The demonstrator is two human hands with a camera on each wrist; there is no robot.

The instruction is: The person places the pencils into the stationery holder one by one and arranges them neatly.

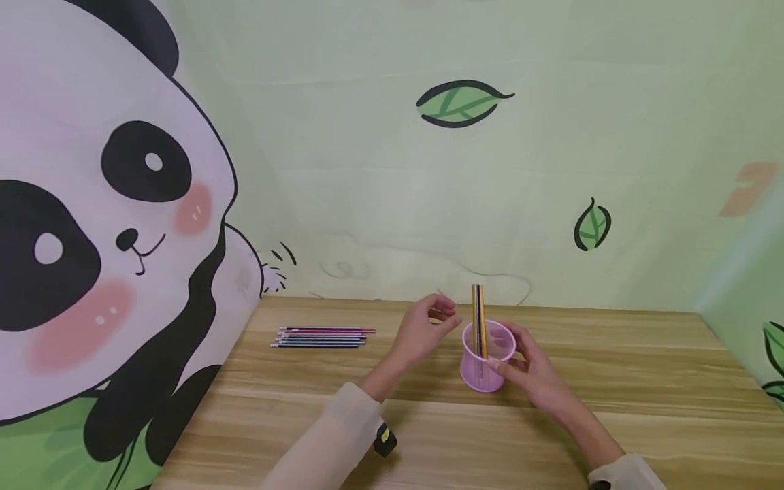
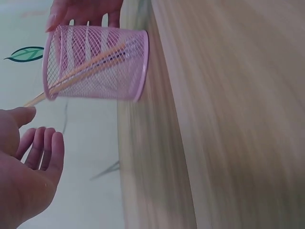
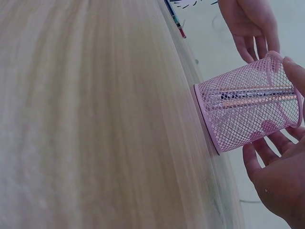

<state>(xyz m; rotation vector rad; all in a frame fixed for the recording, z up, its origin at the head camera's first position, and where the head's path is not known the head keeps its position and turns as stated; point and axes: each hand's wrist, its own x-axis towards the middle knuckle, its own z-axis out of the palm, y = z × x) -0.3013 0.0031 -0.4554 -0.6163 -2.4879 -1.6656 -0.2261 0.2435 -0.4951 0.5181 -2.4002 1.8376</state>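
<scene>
A pink mesh pencil cup stands upright at the right of the table's middle. Several pencils, yellow-orange and dark, lean inside it and stick out above the rim. My right hand grips the cup from its right side, thumb near the front rim and fingers round the back. To the left of the cup is my left hand, its fingers loosely bent and nothing held. In the left wrist view the left thumb appears close to the pencil ends; whether it touches them I cannot tell.
On the left of the wooden table several dark and reddish pencils lie side by side in a row. Behind the table hangs a pale green backdrop with a panda and leaves printed on it.
</scene>
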